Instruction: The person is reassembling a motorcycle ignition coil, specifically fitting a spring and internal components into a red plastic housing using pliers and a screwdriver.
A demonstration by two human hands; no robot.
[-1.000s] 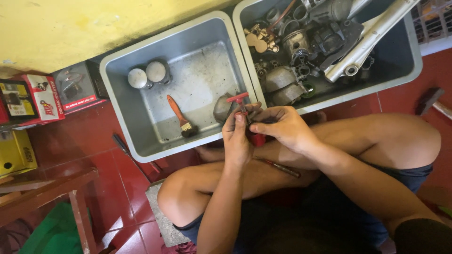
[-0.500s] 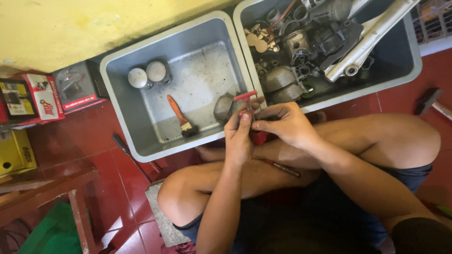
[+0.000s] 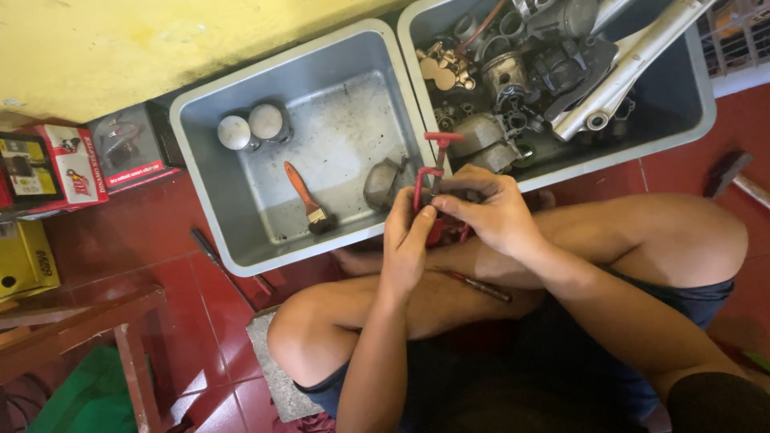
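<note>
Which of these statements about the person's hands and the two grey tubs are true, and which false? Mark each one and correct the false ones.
1. Both hands, left hand and right hand, grip a red clamp tool. True.
2. The brush lies in the right tub. False: it lies in the left tub.
3. The right tub holds many metal engine parts. True.
4. The left tub is full of parts. False: only a few things lie in it.

Glossy red tiled floor point(image 3: 120, 248); two matt grey plastic tubs point(image 3: 241, 232); dull, grimy metal engine parts point(image 3: 513, 80); a wooden-handled brush point(image 3: 305, 196); a red plastic-looking clamp point(image 3: 429, 172).
</note>
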